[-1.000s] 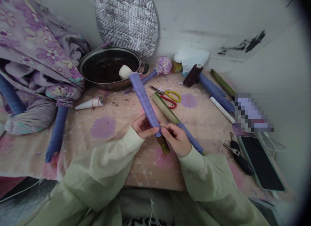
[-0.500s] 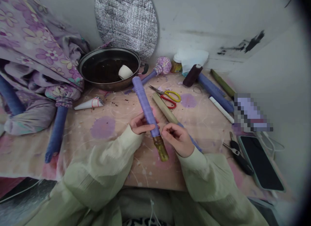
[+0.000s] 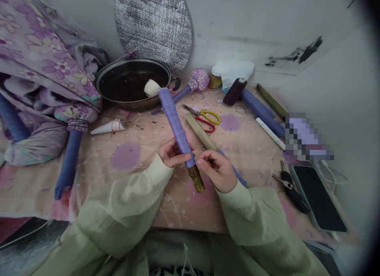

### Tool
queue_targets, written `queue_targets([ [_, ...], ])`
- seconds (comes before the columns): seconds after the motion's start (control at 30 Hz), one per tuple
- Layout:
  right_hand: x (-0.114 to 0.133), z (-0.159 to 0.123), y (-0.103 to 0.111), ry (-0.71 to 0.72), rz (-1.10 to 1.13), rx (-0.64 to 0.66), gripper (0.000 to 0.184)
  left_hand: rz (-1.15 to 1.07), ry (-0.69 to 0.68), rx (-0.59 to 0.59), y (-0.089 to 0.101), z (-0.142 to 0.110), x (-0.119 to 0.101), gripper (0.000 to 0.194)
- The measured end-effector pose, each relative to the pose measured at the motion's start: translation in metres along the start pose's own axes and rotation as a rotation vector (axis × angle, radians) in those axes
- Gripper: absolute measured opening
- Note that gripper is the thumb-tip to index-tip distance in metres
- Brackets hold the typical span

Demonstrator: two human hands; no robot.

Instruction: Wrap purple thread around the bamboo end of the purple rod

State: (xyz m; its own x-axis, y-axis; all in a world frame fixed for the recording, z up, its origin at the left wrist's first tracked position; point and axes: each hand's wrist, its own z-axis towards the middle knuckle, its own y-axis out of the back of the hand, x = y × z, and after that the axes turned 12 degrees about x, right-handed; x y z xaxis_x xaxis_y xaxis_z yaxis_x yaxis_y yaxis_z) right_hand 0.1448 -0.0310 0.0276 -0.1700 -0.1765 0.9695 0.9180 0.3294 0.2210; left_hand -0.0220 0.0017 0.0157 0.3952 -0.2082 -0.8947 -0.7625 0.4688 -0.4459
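1. Table [image 3: 142, 135]: covered by a patterned cloth; its front edge runs just before the person's body, partly hidden by both sleeves.
2. Floral fabric [image 3: 44, 50]: heaped at far left and cut off by the picture's border.
3. Silver disc [image 3: 154, 27]: leans on the wall, its top out of frame.
4. Pan [image 3: 124, 104]: its dark contents are hard to make out; a white cup [image 3: 151, 87] sits at its right side.
5. Phone [image 3: 319, 199]: lies near the right edge of the table; above it, a pixelated patch conceals some object.
6. Purple-wrapped stick [image 3: 176, 127]: held tilted above the cloth, its upper end overlapping the pan's edge in view; whether they touch cannot be told. The brownish-green lower end [image 3: 196, 180] projects below the fingers.
7. Partly wrapped stick [image 3: 202, 131]: passes behind the right hand, which hides some of it.
8. Left hand [image 3: 172, 152]: grips the purple-wrapped stick, thumb across the front, other fingers largely hidden behind; a stretch of cloth separates it from the white cone [image 3: 109, 126].
9. Right hand [image 3: 218, 169]: thumb and forefinger pinched together just beside the wrap's lower border; anything thin between them is indistinguishable.
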Motion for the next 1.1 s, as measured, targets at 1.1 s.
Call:
queue_targets([
  [1.1,-0.005,0.003,-0.007,-0.184,0.56,0.133,0.033,-0.112,-0.052,0.125,0.0,0.002,0.003,0.051],
])
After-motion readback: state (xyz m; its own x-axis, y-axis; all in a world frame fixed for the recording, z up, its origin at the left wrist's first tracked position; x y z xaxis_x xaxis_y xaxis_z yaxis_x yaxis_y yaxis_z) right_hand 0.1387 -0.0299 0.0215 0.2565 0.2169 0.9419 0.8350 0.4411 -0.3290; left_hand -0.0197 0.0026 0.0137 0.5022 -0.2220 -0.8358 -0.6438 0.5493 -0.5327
